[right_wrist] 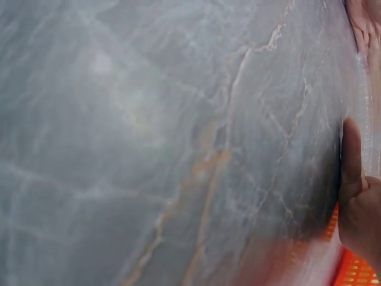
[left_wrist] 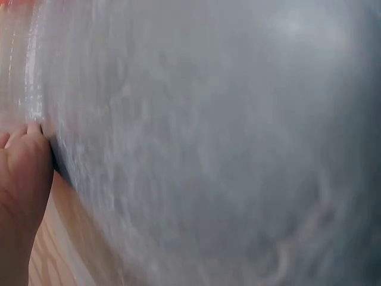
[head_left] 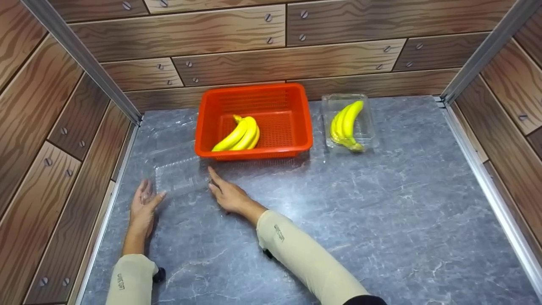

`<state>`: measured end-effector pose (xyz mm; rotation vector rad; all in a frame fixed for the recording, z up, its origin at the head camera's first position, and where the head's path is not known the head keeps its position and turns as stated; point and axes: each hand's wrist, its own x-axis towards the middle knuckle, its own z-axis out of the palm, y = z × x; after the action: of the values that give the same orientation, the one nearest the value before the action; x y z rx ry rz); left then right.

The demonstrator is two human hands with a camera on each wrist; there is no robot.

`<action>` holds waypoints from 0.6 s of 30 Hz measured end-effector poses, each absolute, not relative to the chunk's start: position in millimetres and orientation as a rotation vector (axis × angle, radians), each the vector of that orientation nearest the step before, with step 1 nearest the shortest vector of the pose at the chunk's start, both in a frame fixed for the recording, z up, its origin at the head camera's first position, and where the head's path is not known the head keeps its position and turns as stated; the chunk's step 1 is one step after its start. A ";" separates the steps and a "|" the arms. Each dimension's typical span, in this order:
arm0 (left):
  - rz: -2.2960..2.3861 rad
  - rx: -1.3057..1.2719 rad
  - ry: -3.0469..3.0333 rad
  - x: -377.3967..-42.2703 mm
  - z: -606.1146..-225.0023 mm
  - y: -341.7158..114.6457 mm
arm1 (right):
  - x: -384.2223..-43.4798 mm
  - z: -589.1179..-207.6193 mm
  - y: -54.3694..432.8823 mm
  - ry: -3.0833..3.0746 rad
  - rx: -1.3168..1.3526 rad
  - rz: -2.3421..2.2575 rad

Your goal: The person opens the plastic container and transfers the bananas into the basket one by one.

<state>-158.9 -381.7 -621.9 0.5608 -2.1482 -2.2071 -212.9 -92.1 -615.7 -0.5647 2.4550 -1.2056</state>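
A clear plastic box (head_left: 180, 176) lies between my two hands, left of centre and in front of the red basket. My left hand (head_left: 142, 207) holds its left side, thumb spread from the fingers. In the left wrist view that hand (left_wrist: 24, 173) meets the clear plastic at the left edge. My right hand (head_left: 230, 197) holds the box's right side, near the basket's front left corner. The right wrist view shows this hand's thumb (right_wrist: 351, 149) along the plastic rim, its other fingers partly hidden.
A red plastic basket (head_left: 254, 154) with a bunch of bananas (head_left: 242, 134) stands at the back. Right of it, another clear plastic box (head_left: 367, 131) holds a second bunch (head_left: 345, 125). Wood-patterned walls (head_left: 237, 29) enclose the grey marbled table (head_left: 381, 220).
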 end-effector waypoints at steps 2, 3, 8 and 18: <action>-2.170 0.618 -2.146 -162.7 -621.6 -380.6 | -213.0 -615.4 -91.7 2.446 -0.572 -1.207; -2.144 0.642 -2.148 -164.8 -621.8 -379.8 | -212.6 -613.5 -90.9 2.448 -0.583 -1.201; -1.961 0.729 -2.161 -177.7 -624.7 -370.2 | -211.2 -611.1 -89.5 2.451 -0.587 -1.203; -1.660 0.870 -2.399 -204.0 -619.9 -356.5 | -210.5 -610.6 -91.3 2.453 -0.547 -1.159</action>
<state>-204.0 -356.5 -619.9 0.8695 -2.3994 -1.6602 -210.5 -91.3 -610.6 -0.5467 2.4529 -1.1587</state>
